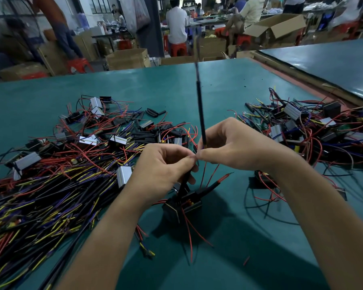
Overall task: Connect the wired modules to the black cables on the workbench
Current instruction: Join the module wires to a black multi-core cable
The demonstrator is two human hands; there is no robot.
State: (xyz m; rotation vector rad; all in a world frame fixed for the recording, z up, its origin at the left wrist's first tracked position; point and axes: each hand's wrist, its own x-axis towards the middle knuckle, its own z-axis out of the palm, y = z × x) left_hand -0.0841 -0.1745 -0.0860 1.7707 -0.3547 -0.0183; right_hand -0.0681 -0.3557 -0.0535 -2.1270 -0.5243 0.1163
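Both hands meet fingertip to fingertip above the near middle of the green workbench (228, 84). The right hand (237, 147) has its fingers curled, with thumb and forefinger pinching the lower end of a black cable (200, 109). The cable stands almost upright from the fingers and runs away toward the far side, its upper part blurred. The left hand (161, 164) is curled as well. It grips a black lead (184, 181) that drops straight down to a dark module (181, 205). The module hangs just below the hands, over its own shadow, and thin red wires (189, 233) trail from it toward the near edge. The exact joint between the fingertips is too small to make out.

To the left, a broad heap of black cables (50, 201) with yellow, purple and red cores fans out toward the near left corner. Silver-cased modules (124, 177) are scattered among them. Short black sleeve pieces (155, 112) lie beyond that heap, near the middle of the bench. On the right, a second tangle of wired modules (310, 130) rests well apart from the hands.

Past the far edge of the bench stand cardboard boxes (127, 58) and red stools (178, 49) where people sit.
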